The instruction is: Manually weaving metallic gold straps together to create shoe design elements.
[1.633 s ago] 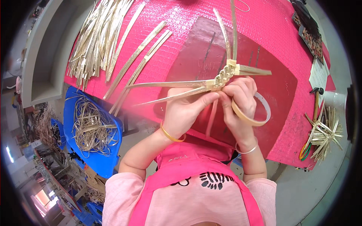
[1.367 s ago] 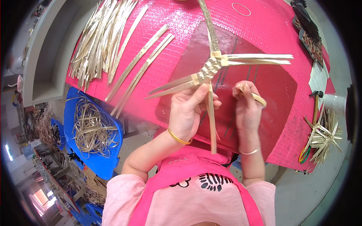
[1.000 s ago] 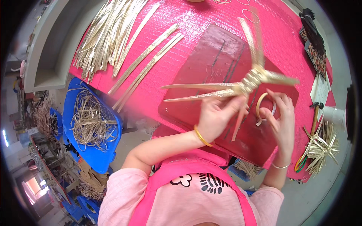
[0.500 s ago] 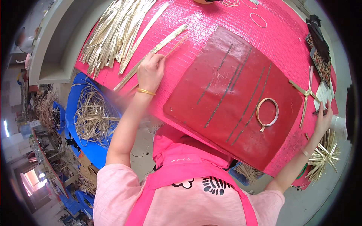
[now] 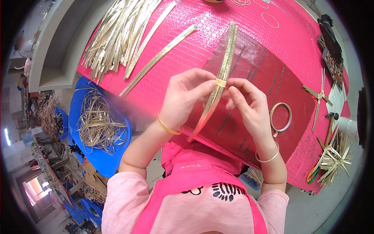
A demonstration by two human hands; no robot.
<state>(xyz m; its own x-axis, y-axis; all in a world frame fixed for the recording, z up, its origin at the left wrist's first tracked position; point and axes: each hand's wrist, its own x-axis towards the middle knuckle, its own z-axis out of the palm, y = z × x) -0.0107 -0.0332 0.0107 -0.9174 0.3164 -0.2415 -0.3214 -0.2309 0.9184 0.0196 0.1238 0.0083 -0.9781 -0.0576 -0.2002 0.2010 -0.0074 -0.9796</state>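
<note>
Over a pink table [image 5: 272, 43], the left hand [image 5: 183, 99] and right hand [image 5: 249, 107] each pinch a bundle of straw strips [image 5: 220, 84], its length running away from the person; a white paper sheet [image 5: 338, 102] lies at the table's right edge.

I see a heap of pale straw strips [image 5: 117, 35] on the pink table cover [image 5: 218, 23], with a tape ring [image 5: 281, 117] on the dark red mat [image 5: 272, 85]. A blue tub of straw scraps [image 5: 97, 124] sits beside the table, a woven straw star [image 5: 320, 94] at the far right.

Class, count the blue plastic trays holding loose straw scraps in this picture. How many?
2: a large blue plastic tray left of the pink table, a smaller blue tray beyond it. More may be hidden.
</note>
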